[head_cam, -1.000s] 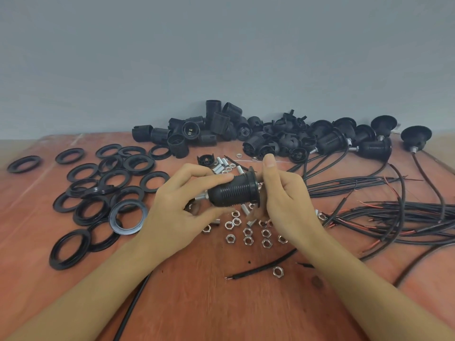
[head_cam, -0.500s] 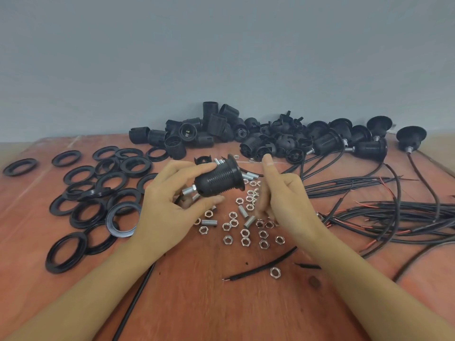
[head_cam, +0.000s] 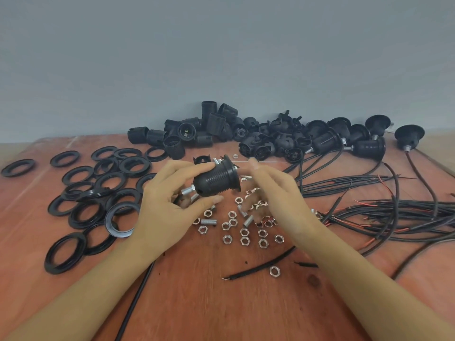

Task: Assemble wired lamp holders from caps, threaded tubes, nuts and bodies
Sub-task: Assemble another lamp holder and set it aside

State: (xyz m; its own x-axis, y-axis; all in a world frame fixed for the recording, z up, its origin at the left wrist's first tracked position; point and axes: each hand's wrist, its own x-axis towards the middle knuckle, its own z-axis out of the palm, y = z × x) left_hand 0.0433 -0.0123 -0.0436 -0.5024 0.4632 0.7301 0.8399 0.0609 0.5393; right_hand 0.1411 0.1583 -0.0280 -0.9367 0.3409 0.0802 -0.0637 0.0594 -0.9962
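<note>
My left hand (head_cam: 167,207) grips a black ribbed lamp holder (head_cam: 216,179) above the table, thumb below and fingers on top. A silver threaded tube (head_cam: 188,191) sticks out of its left end, and its flanged end points right. My right hand (head_cam: 275,195) hovers just right of the holder, blurred, with fingers loosely spread and nothing in it. Under both hands lie several silver nuts (head_cam: 245,232) and short threaded tubes (head_cam: 208,221).
Black rings (head_cam: 98,195) cover the table's left side. A heap of black holder bodies and caps (head_cam: 221,134) lines the back wall, with finished wired holders (head_cam: 366,147) at its right. Black wires (head_cam: 394,212) spread to the right. A loose wire (head_cam: 258,268) and a nut (head_cam: 274,270) lie near me.
My right hand has let go of the holder's flanged end and drawn back to the right. My left hand has lifted the holder and tilted it, flange upward.
</note>
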